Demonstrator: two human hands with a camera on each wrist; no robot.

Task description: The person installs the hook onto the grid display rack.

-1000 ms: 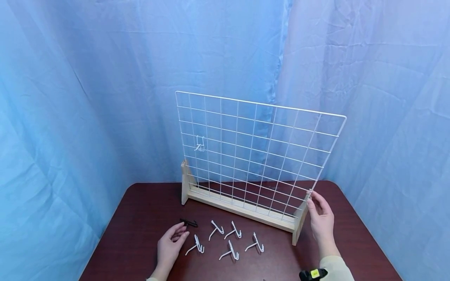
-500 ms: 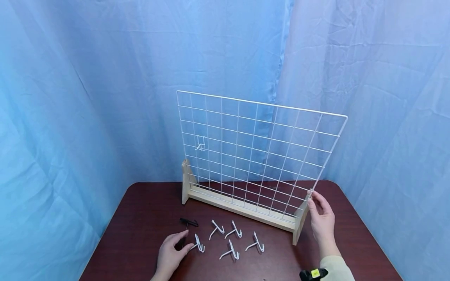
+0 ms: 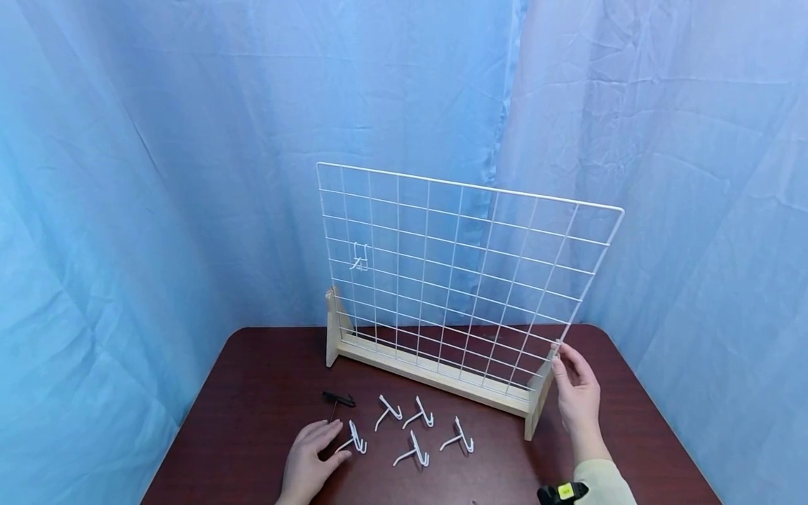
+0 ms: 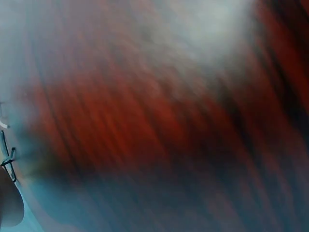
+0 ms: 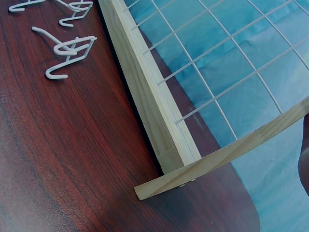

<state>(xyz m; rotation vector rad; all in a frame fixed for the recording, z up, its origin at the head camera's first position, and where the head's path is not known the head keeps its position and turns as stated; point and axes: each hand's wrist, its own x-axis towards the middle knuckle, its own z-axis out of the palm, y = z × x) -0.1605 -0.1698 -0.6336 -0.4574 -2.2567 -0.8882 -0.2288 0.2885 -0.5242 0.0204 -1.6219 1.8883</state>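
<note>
My left hand [image 3: 309, 459] hovers low over the table with thumb and fingers apart, beside the straight prong of a white wire hook [image 3: 357, 438]. Just beyond its fingertips lies a black hook [image 3: 339, 400]. Several more white hooks [image 3: 414, 452] are spread to the right. A white wire grid panel [image 3: 454, 266] stands upright in a wooden stand [image 3: 435, 379]; one white hook [image 3: 359, 259] hangs on its left part. At the stand's right end post [image 3: 539, 400], my right hand [image 3: 579, 393] grips the upper part by the grid's edge. The right wrist view shows only a sliver of that hand [image 5: 304, 164].
The dark red wooden table [image 3: 252, 407] has rounded far corners. Blue curtains [image 3: 404, 91] surround it on the back and sides. Most of the left wrist view is a blur of table grain.
The left hand has let go of the black hook, leaving it on the table, and moved slightly toward the nearest white hook. The right hand stays at the stand's post.
</note>
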